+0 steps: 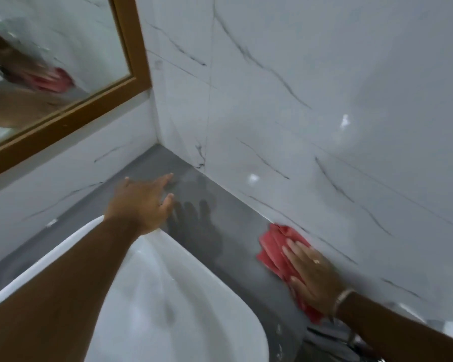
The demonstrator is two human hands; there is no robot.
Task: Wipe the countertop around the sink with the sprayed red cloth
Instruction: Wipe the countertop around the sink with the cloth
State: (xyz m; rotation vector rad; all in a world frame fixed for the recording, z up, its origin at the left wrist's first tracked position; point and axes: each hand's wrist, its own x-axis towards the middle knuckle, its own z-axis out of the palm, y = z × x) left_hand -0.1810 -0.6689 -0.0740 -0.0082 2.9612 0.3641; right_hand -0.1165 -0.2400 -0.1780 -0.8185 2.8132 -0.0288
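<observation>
Red crumpled cloth [273, 248] is lying on the grey matte countertop [236, 246], jammed against the white veined marble-look wall tile [324, 126] at about 4 o'clock in view. Right hand [311, 274] is pressing flat on the cloth, fingers spread and extended, palm down: a pinning press, not a clenched fist. Cloth is sticking out ahead of the fingertips toward 11 o'clock, its long axis running along the wall line.

Left hand [141, 202] is hovering open and empty near the back corner at 12 o'clock, beyond the white ceramic basin [168, 296], holding nothing.

Key relation: unwiped grey strip is stretching from the cloth toward the corner at 11 o'clock, between wall and basin rim. Right hand is the 1 on the cloth, so I'd judge the next stroke is going forward along the wall. Left hand is sitting in that path.
</observation>
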